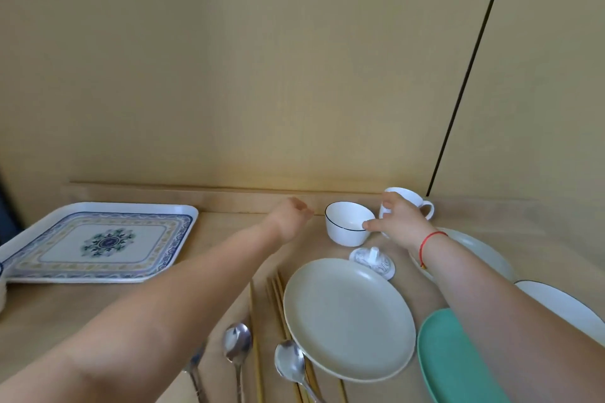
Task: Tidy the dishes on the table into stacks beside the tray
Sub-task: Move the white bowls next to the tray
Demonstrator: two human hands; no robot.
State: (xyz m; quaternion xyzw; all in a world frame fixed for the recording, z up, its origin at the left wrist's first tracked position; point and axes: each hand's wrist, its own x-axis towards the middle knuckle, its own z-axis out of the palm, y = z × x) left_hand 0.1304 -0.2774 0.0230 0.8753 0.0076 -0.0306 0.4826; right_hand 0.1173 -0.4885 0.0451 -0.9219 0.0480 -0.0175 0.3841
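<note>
A patterned white tray [101, 240] lies at the left of the table. A small white bowl with a dark rim [347, 222] stands at the back. My right hand [397, 219] reaches between the bowl and a white mug [411, 201], thumb touching the bowl's rim, fingers against the mug. My left hand [289, 217] hovers just left of the bowl, fingers curled, holding nothing. A cream plate [348, 317] lies in front, a teal plate [455, 360] to its right. Another pale plate [481, 249] and a dark-rimmed white plate [566, 307] lie under my right arm.
A small white lid with a knob [373, 258] sits between the bowl and the cream plate. Two spoons [237, 342] [289, 361] and several wooden chopsticks [278, 298] lie near the front. A wall stands close behind the table.
</note>
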